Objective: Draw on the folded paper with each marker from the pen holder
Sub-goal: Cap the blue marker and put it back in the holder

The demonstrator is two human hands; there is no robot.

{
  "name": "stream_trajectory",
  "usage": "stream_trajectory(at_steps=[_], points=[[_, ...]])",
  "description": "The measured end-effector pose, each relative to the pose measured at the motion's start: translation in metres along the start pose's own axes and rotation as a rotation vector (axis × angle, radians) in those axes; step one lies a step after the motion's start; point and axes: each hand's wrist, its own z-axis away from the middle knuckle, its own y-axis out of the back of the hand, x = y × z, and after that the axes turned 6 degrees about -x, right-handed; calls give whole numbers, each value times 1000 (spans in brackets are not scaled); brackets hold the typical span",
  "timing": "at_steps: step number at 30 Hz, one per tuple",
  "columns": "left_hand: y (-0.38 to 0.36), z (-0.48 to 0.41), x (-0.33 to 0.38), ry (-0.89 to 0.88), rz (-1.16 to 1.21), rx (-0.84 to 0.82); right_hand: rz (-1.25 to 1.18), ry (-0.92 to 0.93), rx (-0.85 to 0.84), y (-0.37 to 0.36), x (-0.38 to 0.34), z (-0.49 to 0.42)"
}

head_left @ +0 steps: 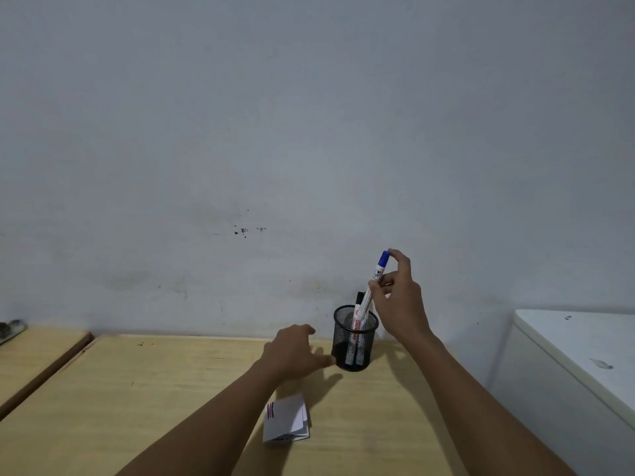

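- The fingers (386,281) of the right hand (400,300) pinch the blue-capped marker (377,274) partway along its white barrel, with one fingertip at the cap; the marker is tilted, cap up, its lower end going down into the pen holder (354,341).
- The left hand (292,350) hovers low over the table (137,389), fingers spread and holding nothing, the fingertips just beside the left side of the holder's base; contact cannot be told.
- The holder is a black mesh cup standing upright near the far edge of the table, close to the wall (309,132).
- Inside it stand a black-capped marker (359,298) and a marker with red lettering (357,321), crowded against the blue one.
- The folded paper (287,420) lies flat on the table nearer the person, between the two forearms and apart from the holder, with short red and blue strokes at its upper left corner.
- The left forearm passes just left of the paper without covering it.
- A white cabinet (567,365) stands to the right of the table; a second wooden surface (37,352) adjoins on the left.
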Motion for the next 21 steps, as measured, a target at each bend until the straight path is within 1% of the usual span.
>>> stream_trajectory(at_steps=[2,4,7,11,17,21], points=[[-8,-8,-6,19,19,-98,30,2,-25,-5,11,-2],[-17,-12,-12,42,37,-144,90,-15,-36,-9,21,-5],[-29,-17,-19,67,3,-145,200,-54,-100,-13,31,-5],[-30,-23,-18,47,-16,-176,327,-97,-169,-20,37,-3],[-30,-22,-17,60,-143,-220,410,-120,-217,-27,43,0],[-30,-22,-16,43,-158,-227,446,-131,-238,-29,43,-3]])
